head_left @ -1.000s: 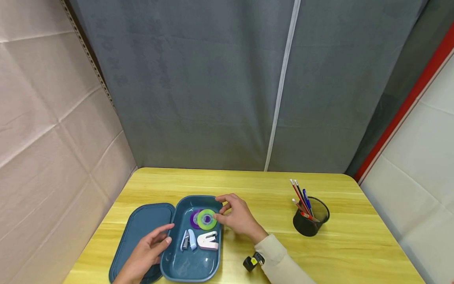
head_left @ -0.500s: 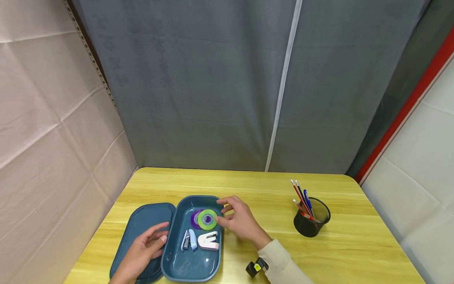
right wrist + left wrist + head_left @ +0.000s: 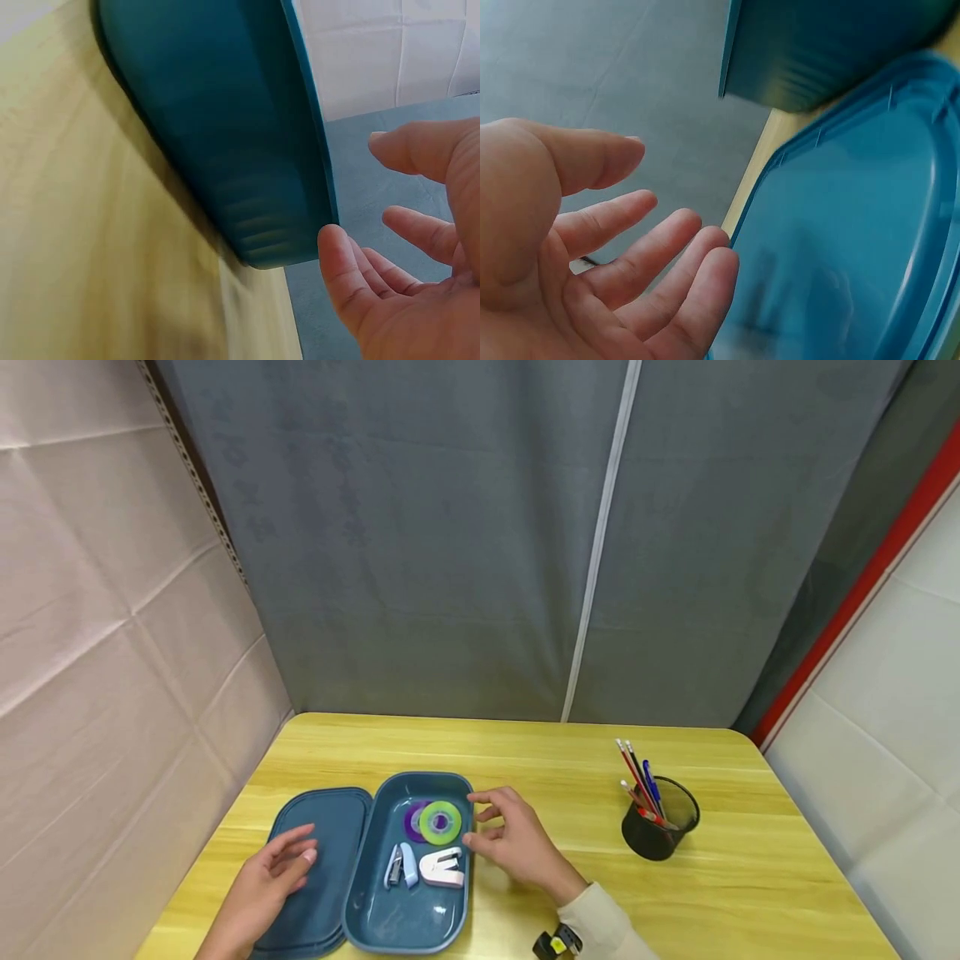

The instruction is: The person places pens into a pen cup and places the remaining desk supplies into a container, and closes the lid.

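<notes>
A blue-grey plastic box [image 3: 405,918] stands on the table, holding a green tape roll [image 3: 440,823] that overlaps a purple tape roll [image 3: 412,821]. Nearer the front inside it lie a small light-blue stapler [image 3: 401,866] and a white stapler-like item [image 3: 442,867]. The matching lid [image 3: 322,893] lies left of the box. Over this lid hovers my left hand [image 3: 262,885], its fingers relaxed and holding nothing. My right hand [image 3: 521,843] is at the box's right side, fingertips right at the rim, thumb and fingers apart and nothing gripped.
On the right of the wooden table [image 3: 570,777] stands a black mesh pen cup [image 3: 656,831] with pencils and a blue pen. A grey curtain [image 3: 435,543] hangs behind the table's back edge, with pale cloth walls [image 3: 112,652] at the sides.
My left hand has moved left, from the box's left rim to over the lid. My right hand has drawn slightly right, away from the green tape roll. The box's contents lie unchanged.
</notes>
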{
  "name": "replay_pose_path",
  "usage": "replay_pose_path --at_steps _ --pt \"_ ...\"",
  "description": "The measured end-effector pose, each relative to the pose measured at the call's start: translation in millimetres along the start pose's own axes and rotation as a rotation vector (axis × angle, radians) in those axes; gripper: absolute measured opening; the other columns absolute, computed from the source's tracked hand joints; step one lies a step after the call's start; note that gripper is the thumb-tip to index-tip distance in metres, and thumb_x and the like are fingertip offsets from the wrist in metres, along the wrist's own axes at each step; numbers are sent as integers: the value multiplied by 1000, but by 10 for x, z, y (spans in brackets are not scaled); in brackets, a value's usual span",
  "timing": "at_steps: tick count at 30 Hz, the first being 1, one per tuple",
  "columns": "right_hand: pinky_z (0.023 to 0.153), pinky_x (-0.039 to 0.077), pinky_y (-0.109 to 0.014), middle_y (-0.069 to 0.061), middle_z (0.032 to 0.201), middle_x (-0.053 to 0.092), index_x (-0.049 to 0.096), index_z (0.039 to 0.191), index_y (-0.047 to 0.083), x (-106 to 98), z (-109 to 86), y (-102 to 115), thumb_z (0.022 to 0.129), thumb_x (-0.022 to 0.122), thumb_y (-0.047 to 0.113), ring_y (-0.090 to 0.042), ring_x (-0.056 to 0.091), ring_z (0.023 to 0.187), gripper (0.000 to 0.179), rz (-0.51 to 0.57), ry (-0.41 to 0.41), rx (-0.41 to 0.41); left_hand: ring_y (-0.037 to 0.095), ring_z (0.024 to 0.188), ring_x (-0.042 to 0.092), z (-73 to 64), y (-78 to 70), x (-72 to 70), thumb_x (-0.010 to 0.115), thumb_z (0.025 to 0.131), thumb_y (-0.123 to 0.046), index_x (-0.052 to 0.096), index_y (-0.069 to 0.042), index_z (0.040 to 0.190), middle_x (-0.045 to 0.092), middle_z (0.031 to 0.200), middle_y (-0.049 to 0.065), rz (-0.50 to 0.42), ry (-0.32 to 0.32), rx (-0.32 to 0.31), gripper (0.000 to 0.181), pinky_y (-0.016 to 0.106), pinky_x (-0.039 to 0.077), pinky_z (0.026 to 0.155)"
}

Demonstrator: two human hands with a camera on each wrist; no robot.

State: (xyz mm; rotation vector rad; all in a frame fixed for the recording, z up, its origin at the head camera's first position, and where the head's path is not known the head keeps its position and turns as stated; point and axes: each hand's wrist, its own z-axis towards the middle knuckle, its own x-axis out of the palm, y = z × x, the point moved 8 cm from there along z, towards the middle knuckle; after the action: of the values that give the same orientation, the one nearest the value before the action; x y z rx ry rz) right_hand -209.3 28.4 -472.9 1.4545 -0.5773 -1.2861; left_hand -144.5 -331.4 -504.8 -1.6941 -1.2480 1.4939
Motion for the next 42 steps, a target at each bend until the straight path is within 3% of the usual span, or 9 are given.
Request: replay_pose_path --at_steps 9,14,21,22,25,26,29,32,42 --pt "85 61 -23 -15 135 59 59 146 11 40 -101 -106 93 83 27 -31 66 115 60 17 -1 30 15 121 68 28 121 -291 63 108 -38 43 -6 160 53 156 23 102 -76 -42 64 25 62 90" --pt "85 61 -22 -15 137 58 57 149 10 92 -132 -137 93 82 26 -33 66 117 64 47 4 31 34 129 64 30 158 -405 64 106 -40 48 -4 157 58 152 23 204 -147 -14 64 14 56 81" --pt "85 64 -28 -17 145 55 50 155 9 187 -143 -179 95 80 21 -35 66 122 68 104 24 55 44 132 61 63 252 -470 66 105 -40 52 -3 153 60 149 25 253 -215 -24 63 21 60 80" --pt "85 64 -29 -17 146 55 50 156 10 195 -142 -185 95 80 22 -34 66 122 68 103 26 62 42 130 63 67 263 -476 67 104 -39 53 -3 152 61 148 24 260 -226 -22 62 20 59 79" --pt "85 64 -29 -16 147 54 49 157 12 212 -142 -188 96 80 22 -34 66 124 69 106 26 75 17 111 72 76 295 -491 69 103 -39 57 -5 150 64 147 21 283 -246 -17 59 14 54 75" --pt "85 64 -29 -16 147 54 49 157 12 220 -145 -188 96 80 22 -34 66 125 69 111 27 78 16 110 72 76 303 -500 70 103 -39 58 -6 149 65 146 21 292 -258 -17 58 14 54 74" --pt "86 64 -29 -19 147 54 49 156 10 243 -153 -179 96 80 20 -37 66 126 69 128 28 66 18 109 72 75 321 -544 70 102 -39 60 -7 147 66 144 20 307 -293 -28 56 16 54 72" --pt "85 64 -27 -21 146 54 50 155 7 267 -165 -178 95 80 19 -39 66 126 68 136 27 52 42 126 66 77 330 -591 69 103 -37 61 -6 146 66 144 22 318 -324 -34 54 20 56 70" --pt "84 62 -22 -19 147 55 49 156 8 312 -181 -219 97 78 22 -36 67 127 68 122 28 76 46 126 65 125 470 -664 70 103 -33 58 0 146 63 143 29 341 -320 -58 56 40 63 82"
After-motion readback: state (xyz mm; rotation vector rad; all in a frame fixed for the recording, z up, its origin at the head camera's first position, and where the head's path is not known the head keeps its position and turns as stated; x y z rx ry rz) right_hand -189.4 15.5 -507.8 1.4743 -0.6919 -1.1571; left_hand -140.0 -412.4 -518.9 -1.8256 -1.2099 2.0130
